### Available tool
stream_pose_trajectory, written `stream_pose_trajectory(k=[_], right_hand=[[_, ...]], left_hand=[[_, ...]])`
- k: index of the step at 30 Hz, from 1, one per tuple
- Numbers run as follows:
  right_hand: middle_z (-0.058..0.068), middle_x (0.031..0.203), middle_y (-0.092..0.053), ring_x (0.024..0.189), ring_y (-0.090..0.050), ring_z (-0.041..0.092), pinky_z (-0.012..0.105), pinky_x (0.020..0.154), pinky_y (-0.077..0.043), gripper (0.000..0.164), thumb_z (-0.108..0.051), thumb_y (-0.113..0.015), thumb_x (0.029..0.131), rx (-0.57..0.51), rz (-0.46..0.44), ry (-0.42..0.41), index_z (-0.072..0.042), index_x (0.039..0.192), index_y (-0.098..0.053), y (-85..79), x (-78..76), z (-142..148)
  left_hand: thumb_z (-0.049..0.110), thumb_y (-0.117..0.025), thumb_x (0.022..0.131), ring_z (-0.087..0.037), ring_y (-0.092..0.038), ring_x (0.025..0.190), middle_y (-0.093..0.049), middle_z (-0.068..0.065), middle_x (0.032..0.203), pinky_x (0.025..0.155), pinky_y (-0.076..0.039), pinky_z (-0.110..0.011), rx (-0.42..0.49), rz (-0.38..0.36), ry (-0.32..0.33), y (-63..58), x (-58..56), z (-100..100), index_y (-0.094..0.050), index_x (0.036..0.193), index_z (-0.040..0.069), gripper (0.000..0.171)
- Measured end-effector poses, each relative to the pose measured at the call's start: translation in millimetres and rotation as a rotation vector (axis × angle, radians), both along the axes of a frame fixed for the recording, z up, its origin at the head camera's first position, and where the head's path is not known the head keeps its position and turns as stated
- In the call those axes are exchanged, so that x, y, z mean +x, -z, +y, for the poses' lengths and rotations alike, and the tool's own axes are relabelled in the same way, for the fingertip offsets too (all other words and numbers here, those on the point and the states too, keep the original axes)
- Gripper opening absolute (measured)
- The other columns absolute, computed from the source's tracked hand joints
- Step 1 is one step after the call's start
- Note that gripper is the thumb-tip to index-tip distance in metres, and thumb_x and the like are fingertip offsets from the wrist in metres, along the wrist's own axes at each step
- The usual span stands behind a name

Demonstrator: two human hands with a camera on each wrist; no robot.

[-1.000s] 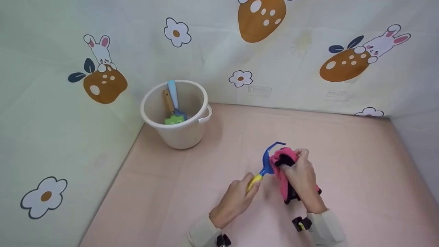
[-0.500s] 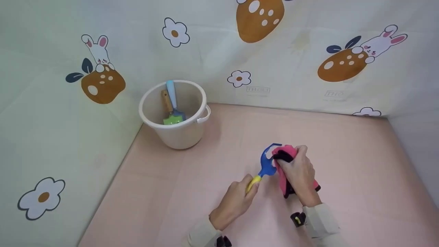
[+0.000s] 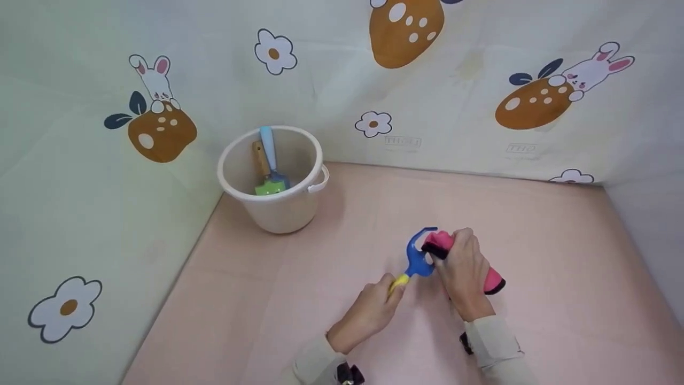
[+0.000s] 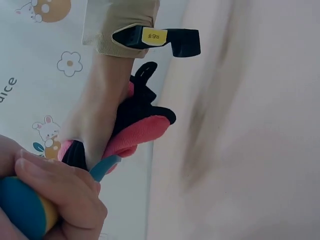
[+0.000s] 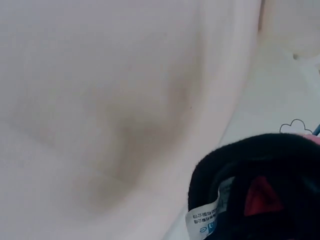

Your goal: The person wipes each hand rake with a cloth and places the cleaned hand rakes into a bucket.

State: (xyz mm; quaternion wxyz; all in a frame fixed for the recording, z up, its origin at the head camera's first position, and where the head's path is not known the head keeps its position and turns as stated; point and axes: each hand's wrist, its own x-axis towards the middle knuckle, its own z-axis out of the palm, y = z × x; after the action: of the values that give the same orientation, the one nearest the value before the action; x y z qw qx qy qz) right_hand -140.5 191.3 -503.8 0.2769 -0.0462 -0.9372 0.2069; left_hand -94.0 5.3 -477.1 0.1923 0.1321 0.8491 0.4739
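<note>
My left hand [image 3: 370, 306] grips the yellow handle of a garden hand tool [image 3: 418, 263] with a blue head and a bent prong. In the left wrist view the handle's rounded blue end [image 4: 22, 207] shows inside the curled fingers. My right hand [image 3: 464, 267] holds a bunched pink cloth piece with black trim [image 3: 496, 280] against the blue head, and part of the cloth sticks out past the wrist side. The right wrist view shows its black-edged opening [image 5: 250, 147] with a white printed label [image 5: 205, 218]; the exact kind of cloth item I cannot tell.
A white bucket [image 3: 283, 211] stands at the back left, its handle hanging at the right side. Inside lean a light blue-handled tool [image 3: 269, 147] and a wooden-handled tool with a green blade [image 3: 271, 186]. Patterned sheet walls [image 3: 331, 80] border the pink surface [image 3: 534, 224].
My right hand has turned over the blue head, and the cloth now bunches more tightly in it, its loose end swinging to the right. My left hand keeps its grip on the handle.
</note>
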Motion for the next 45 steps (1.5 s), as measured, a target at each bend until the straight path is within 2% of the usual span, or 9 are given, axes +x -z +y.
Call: stream_pose_trajectory(k=[4, 8, 13, 17, 22, 29, 35, 41, 45], right_hand=[[0.014, 0.078, -0.048, 0.066, -0.05, 0.028, 0.04, 0.057, -0.047, 0.041, -0.027, -0.07, 0.083, -0.096, 0.052, 0.034, 0.001, 0.099, -0.044, -5.5, 0.9, 19], [0.016, 0.086, -0.055, 0.073, -0.053, 0.026, 0.026, 0.064, -0.044, 0.038, -0.017, -0.067, 0.084, -0.35, 0.05, 0.05, 0.002, 0.105, -0.042, -21.4, 4.9, 41], [0.017, 0.105, -0.058, 0.091, -0.052, 0.021, 0.01, 0.074, -0.038, 0.041, -0.001, -0.066, 0.079, -0.542, -0.098, -0.163, 0.002, 0.111, -0.04, -37.9, 17.7, 37], [0.015, 0.103, -0.06, 0.091, -0.054, 0.021, 0.019, 0.078, -0.043, 0.042, 0.005, -0.07, 0.074, -0.471, -0.128, -0.322, 0.002, 0.108, -0.046, -39.7, 28.5, 21], [0.011, 0.098, -0.063, 0.085, -0.055, 0.019, 0.034, 0.075, -0.049, 0.043, 0.006, -0.074, 0.07, -0.333, -0.103, -0.415, -0.001, 0.106, -0.053, -35.9, 36.5, 5], [0.003, 0.096, -0.057, 0.087, -0.056, 0.012, 0.015, 0.081, -0.046, 0.044, 0.005, -0.08, 0.064, -0.169, 0.053, -0.512, -0.007, 0.1, -0.058, -29.9, 35.2, 1], [0.004, 0.096, -0.056, 0.086, -0.06, 0.014, 0.034, 0.078, -0.054, 0.045, 0.001, -0.083, 0.063, -0.066, 0.081, -0.507, -0.008, 0.099, -0.058, -28.8, 33.0, 0], [0.006, 0.092, -0.057, 0.081, -0.06, 0.016, 0.037, 0.073, -0.054, 0.041, 0.004, -0.081, 0.064, -0.033, 0.105, -0.443, -0.005, 0.098, -0.058, -31.4, 30.2, -2], [0.009, 0.09, -0.057, 0.079, -0.06, 0.021, 0.041, 0.073, -0.054, 0.039, 0.003, -0.079, 0.067, -0.048, 0.063, -0.375, -0.003, 0.099, -0.057, -35.1, 27.1, -6]], left_hand=[[0.031, -0.042, 0.1, -0.007, -0.036, 0.045, -0.041, 0.005, 0.06, 0.039, -0.029, -0.016, 0.061, -0.1, 0.019, -1.0, -2.4, -7, -0.051, 0.096, 0.009, 0.024], [0.031, -0.043, 0.099, -0.008, -0.036, 0.042, -0.042, 0.005, 0.058, 0.037, -0.03, -0.017, 0.113, -0.17, 0.003, 1.1, -2.7, -20, -0.051, 0.092, 0.011, 0.022], [0.032, -0.044, 0.099, -0.007, -0.037, 0.044, -0.043, 0.005, 0.059, 0.038, -0.031, -0.017, 0.15, -0.163, -0.017, 2.2, -4.1, -24, -0.051, 0.093, 0.011, 0.023], [0.032, -0.044, 0.099, -0.007, -0.037, 0.045, -0.044, 0.005, 0.06, 0.039, -0.031, -0.017, 0.167, -0.15, 0.0, -0.3, -3.1, -21, -0.051, 0.094, 0.011, 0.022], [0.035, -0.044, 0.098, -0.008, -0.037, 0.047, -0.043, 0.005, 0.062, 0.04, -0.029, -0.018, 0.177, -0.158, 0.019, -5.8, -0.9, -17, -0.05, 0.096, 0.011, 0.025], [0.036, -0.044, 0.098, -0.007, -0.036, 0.046, -0.041, 0.007, 0.062, 0.04, -0.027, -0.018, 0.121, -0.077, 0.06, -9.9, 2.6, -17, -0.051, 0.098, 0.01, 0.027], [0.032, -0.044, 0.099, -0.005, -0.035, 0.049, -0.039, 0.007, 0.063, 0.043, -0.027, -0.016, 0.035, 0.038, 0.084, -9.7, 5.2, -13, -0.051, 0.095, 0.011, 0.023], [0.029, -0.042, 0.099, -0.003, -0.032, 0.046, -0.035, 0.008, 0.062, 0.041, -0.025, -0.014, 0.01, 0.102, 0.137, -9.2, 5.5, -12, -0.048, 0.091, 0.01, 0.021], [0.026, -0.043, 0.099, -0.002, -0.032, 0.045, -0.036, 0.009, 0.061, 0.04, -0.025, -0.013, 0.005, 0.12, 0.137, -7.0, 5.5, -10, -0.049, 0.091, 0.009, 0.02]])
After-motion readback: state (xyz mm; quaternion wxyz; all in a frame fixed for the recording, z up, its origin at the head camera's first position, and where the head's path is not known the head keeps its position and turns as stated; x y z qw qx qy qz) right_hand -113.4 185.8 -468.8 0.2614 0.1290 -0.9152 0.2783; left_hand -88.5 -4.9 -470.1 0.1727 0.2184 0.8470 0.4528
